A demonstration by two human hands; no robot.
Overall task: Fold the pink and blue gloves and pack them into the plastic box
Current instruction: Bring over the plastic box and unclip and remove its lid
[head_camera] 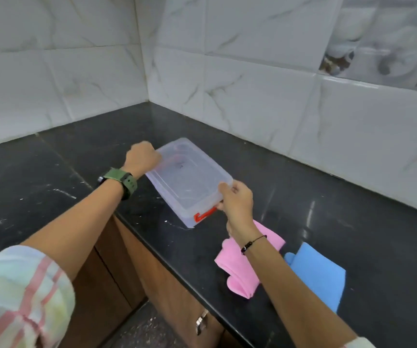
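Starting at the left, my left hand [143, 156], with the green-strapped watch [120, 183] on its wrist, is curled closed over the far left edge of the clear rectangular plastic box [187, 179]; its fingers are hidden behind the knuckles, so I cannot tell how they grip. The box sits on the black stone counter [51, 177], near the front edge, and its translucent lid [189, 172] looks to be still on it. Its long axis runs diagonally, from the far left down toward the near right, and the red clip latch [204, 214] is on the near short end.

My right hand [236, 202] is pinched on the box's near right corner, thumb on top and fingers wrapped around the edge just above that latch. So both hands are on the box, at opposite ends of it.

Further right and nearer to me, the pink fabric glove [235, 270] lies already folded on the counter, partly under my right forearm. Just beside it on the right lies the blue fabric glove [320, 275], also folded flat. Neither is in the box yet.

I judge the lid has to come off first. The gloves lie on the right side, close under my right arm, so that hand is the nearer one to fetch them while the left steadies the box.
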